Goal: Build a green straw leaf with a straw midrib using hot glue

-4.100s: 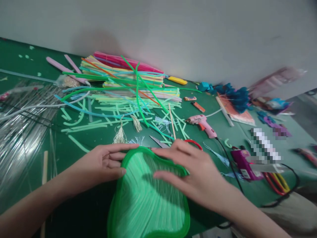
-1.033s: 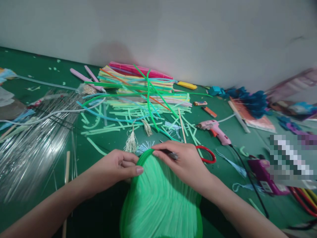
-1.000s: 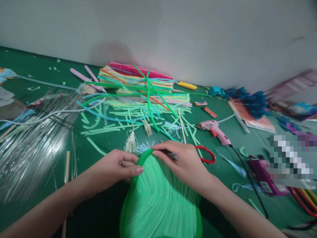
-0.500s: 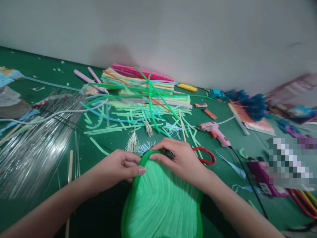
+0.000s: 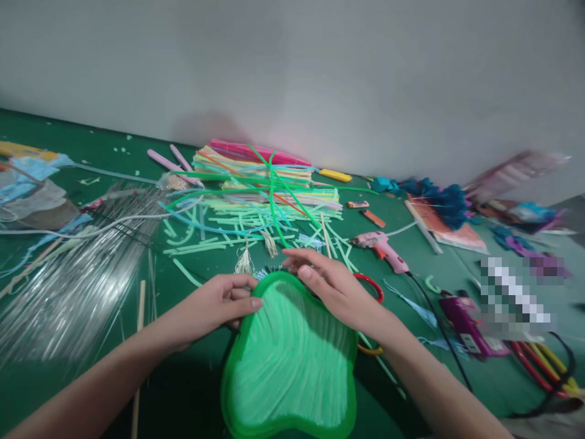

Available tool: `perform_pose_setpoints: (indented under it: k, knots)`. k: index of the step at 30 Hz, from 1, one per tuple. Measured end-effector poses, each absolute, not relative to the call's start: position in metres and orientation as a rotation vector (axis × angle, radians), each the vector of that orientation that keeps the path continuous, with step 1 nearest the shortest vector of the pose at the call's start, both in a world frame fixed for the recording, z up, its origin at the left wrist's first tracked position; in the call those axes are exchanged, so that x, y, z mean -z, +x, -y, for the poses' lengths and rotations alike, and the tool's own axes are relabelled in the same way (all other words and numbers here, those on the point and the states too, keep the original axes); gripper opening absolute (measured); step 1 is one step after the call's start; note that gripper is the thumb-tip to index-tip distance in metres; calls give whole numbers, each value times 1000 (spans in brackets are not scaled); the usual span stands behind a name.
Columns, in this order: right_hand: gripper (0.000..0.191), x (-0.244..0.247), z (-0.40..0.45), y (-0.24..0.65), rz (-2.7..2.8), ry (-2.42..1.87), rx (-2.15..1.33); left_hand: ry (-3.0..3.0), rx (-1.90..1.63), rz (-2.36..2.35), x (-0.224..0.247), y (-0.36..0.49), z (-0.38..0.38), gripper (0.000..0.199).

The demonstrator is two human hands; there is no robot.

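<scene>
A light green panel (image 5: 292, 360) of side-by-side fuzzy chenille stems, edged with a darker green rim, is tilted up in front of me. Its outline is rounded, with a notch at the bottom. My left hand (image 5: 223, 305) pinches the upper left rim, thumb on the front face and fingers behind. At the top right edge, my right hand (image 5: 336, 286) has its fingers stretched out and its thumb apart from them, close to or resting on the rim. Red-handled scissors (image 5: 377, 286) lie partly hidden behind my right hand.
Bundled coloured chenille stems (image 5: 269, 183) and short green cut pieces (image 5: 196, 247) lie beyond the panel. A pink glue gun (image 5: 386, 249) with a black cord is on the right. Thin metal wires (image 5: 86, 280) spread over the left, near a wooden stick (image 5: 139, 341). A wall (image 5: 320, 79) stands behind.
The right hand's thumb has lifted off the panel's top rim and its fingers have straightened. The panel shows more of its lower edge. The whole view has shifted slightly.
</scene>
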State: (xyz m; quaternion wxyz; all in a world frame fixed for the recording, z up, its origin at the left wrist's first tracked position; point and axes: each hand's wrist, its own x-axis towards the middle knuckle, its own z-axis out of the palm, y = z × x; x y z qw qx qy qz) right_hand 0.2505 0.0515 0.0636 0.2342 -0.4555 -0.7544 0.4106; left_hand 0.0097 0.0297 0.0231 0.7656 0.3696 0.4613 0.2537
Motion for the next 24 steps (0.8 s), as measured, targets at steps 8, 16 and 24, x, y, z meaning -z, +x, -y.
perform_pose_setpoints:
  k: [8, 16, 24]
  knots:
    - [41, -64, -7, 288, 1907, -1491, -1110, 585, -887, -1175, -32, 13, -32, 53]
    - [24, -71, 56, 310, 1345, -1441, -578, 501, -1149, -1140, -41, 3, -42, 29]
    - [49, -56, 60, 264, 1047, -1269, -1473, 377, -1392, -987, -46, -5, -49, 36]
